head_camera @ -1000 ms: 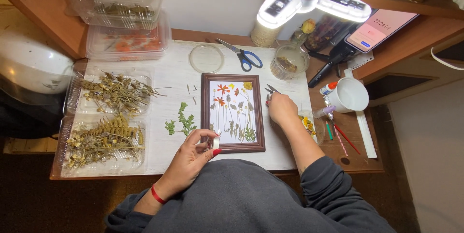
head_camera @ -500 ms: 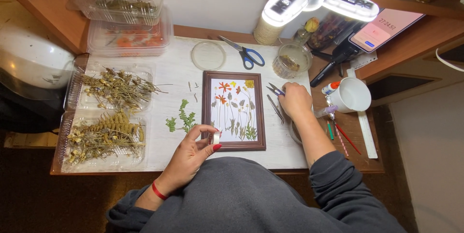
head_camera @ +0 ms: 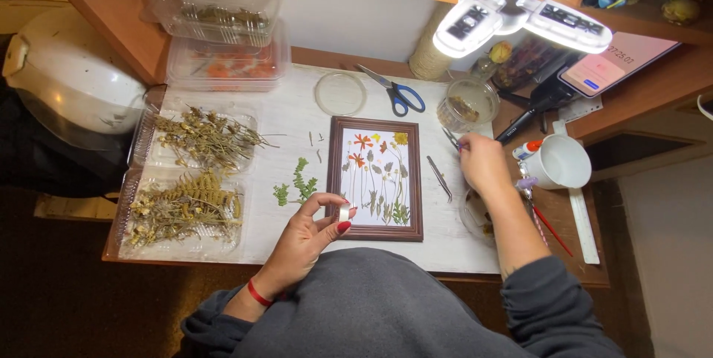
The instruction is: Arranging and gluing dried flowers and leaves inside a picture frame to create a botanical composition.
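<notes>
A brown wooden frame (head_camera: 375, 235) lies on the white desk and holds pressed red, yellow and green flowers on white paper. My left hand (head_camera: 308, 235) is at the frame's lower left corner and pinches a small white round object (head_camera: 344, 213) between thumb and fingers. My right hand (head_camera: 481, 166) is to the right of the frame, fingers closed on thin metal tweezers (head_camera: 451, 137) that point up and left. A second pair of tweezers (head_camera: 439, 178) lies on the desk between the frame and that hand. Green fern sprigs (head_camera: 295, 186) lie left of the frame.
Two clear trays of dried plants (head_camera: 194, 172) sit at the left, with stacked clear boxes (head_camera: 223, 38) behind. Blue-handled scissors (head_camera: 395, 92), a round clear lid (head_camera: 340, 93), a glass jar (head_camera: 466, 104), a white mug (head_camera: 561, 162) and a lamp head (head_camera: 512, 12) are at the back and right.
My right hand has moved to the right, away from the frame's edge. My left hand has stayed at the frame's lower left corner with the small white object.
</notes>
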